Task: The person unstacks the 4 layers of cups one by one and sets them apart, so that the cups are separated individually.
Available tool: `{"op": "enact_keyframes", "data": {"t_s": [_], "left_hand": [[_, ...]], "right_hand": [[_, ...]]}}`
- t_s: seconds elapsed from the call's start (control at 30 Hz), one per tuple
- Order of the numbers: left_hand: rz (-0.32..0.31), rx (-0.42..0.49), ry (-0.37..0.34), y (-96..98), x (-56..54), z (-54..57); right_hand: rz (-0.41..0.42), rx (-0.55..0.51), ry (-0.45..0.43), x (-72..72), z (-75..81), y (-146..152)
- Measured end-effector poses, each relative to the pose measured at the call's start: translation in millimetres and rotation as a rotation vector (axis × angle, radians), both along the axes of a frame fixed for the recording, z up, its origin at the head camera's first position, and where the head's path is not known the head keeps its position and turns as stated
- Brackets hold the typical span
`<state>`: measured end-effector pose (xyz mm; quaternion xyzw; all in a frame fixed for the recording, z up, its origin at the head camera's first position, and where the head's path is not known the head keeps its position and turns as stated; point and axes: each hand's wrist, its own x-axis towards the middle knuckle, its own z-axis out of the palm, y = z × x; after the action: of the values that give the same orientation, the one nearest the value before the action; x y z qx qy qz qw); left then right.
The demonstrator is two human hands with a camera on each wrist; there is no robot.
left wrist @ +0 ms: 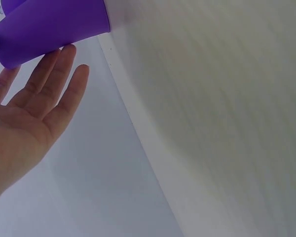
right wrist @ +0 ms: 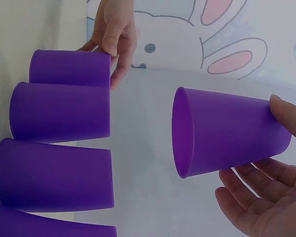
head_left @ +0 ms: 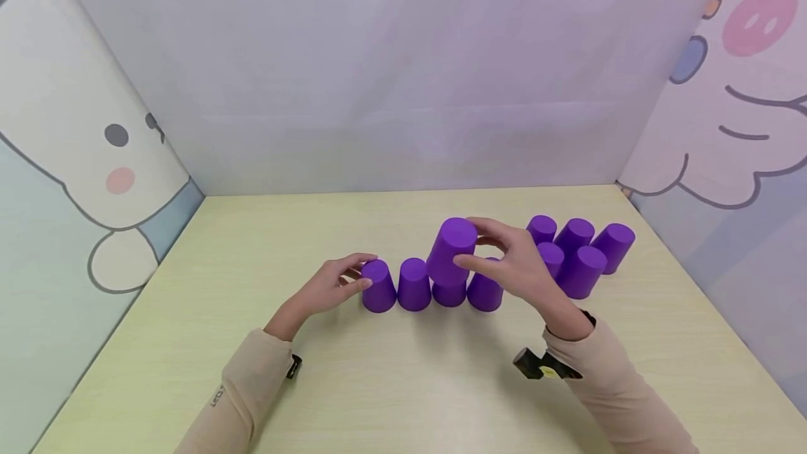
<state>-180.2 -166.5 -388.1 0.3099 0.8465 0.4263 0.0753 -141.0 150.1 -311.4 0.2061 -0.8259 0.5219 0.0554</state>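
Observation:
Four purple cups stand mouth down in a row on the table. Around the upper end of the leftmost cup (head_left: 380, 291), my left hand (head_left: 329, 287) has its thumb on one side and its fingers on the other. Beside it come a second cup (head_left: 414, 289), a third cup (head_left: 450, 296) and the right-end cup (head_left: 484, 294). My right hand (head_left: 518, 265) holds another purple cup (head_left: 449, 254) near its base, between thumb and fingers. This raised cup is mouth down and overlaps the third cup in the head view. The right wrist view shows its open mouth (right wrist: 182, 133) apart from the row.
Several more upside-down purple cups (head_left: 581, 273) form a cluster to the right, close behind my right hand. The pale wooden table (head_left: 391, 384) meets a light back wall (head_left: 403, 125). Printed cartoon panels (head_left: 120, 181) stand along both sides.

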Motion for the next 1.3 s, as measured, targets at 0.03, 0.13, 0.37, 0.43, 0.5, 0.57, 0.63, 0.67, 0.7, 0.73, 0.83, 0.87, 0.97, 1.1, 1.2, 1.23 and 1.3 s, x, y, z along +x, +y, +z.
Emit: {"op": "enact_keyframes", "data": {"t_s": [0.03,0.13,0.37,0.43,0.5,0.57,0.63,0.67,0.7,0.73,0.83,0.87,0.97,1.1,1.2,1.23,1.3], "left_hand": [[0.000,0.000,0.000,0.0,0.0,0.1],[-0.002,-0.002,0.005,0.1,-0.2,0.1],[-0.001,-0.008,0.013,-0.2,-0.9,-0.9],[-0.002,-0.009,0.013,-0.3,-1.0,-1.3],[-0.003,-0.006,0.011,-0.3,-0.9,-1.5],[-0.004,-0.003,0.010,-0.2,-0.8,-1.6],[-0.006,-0.002,0.010,0.0,-0.7,-1.6],[-0.006,-0.002,0.009,0.0,-0.7,-1.4],[-0.006,-0.003,0.009,0.1,-0.6,-1.3],[-0.005,-0.004,0.008,0.1,-0.6,-1.2],[-0.003,-0.006,0.004,0.2,-0.7,-1.3],[-0.002,-0.008,0.004,0.2,-0.8,-1.2],[-0.001,-0.010,0.003,0.4,-0.9,-1.7],[0.001,-0.009,0.003,0.1,-0.9,-1.8],[0.005,-0.011,0.003,-0.4,-0.9,-1.7],[0.006,-0.012,0.003,-0.4,-0.9,-1.5],[0.007,-0.012,0.002,-0.5,-0.9,-1.7]], "right_hand": [[-0.005,0.002,0.002,0.5,0.1,1],[-0.025,0.014,-0.002,3.0,0.8,5],[-0.077,0.049,-0.005,8.8,3.5,15],[-0.094,0.054,-0.001,10.1,4.0,18],[-0.106,0.059,0.012,11.3,4.3,21],[-0.113,0.062,0.031,12.5,4.7,24],[-0.115,0.063,0.056,13.6,5.3,27],[-0.114,0.062,0.068,14.1,5.4,29],[-0.114,0.061,0.078,14.5,5.5,30],[-0.116,0.060,0.083,15.2,5.6,32],[-0.122,0.045,0.095,16.5,5.2,37],[-0.127,0.042,0.097,16.5,4.8,39],[-0.141,0.033,0.105,16.7,4.6,45],[-0.168,0.041,0.114,17.7,6.2,51],[-0.185,0.042,0.124,19.1,7.3,56],[-0.189,0.040,0.126,19.6,7.4,58],[-0.194,0.039,0.129,20.6,7.5,62]]}}
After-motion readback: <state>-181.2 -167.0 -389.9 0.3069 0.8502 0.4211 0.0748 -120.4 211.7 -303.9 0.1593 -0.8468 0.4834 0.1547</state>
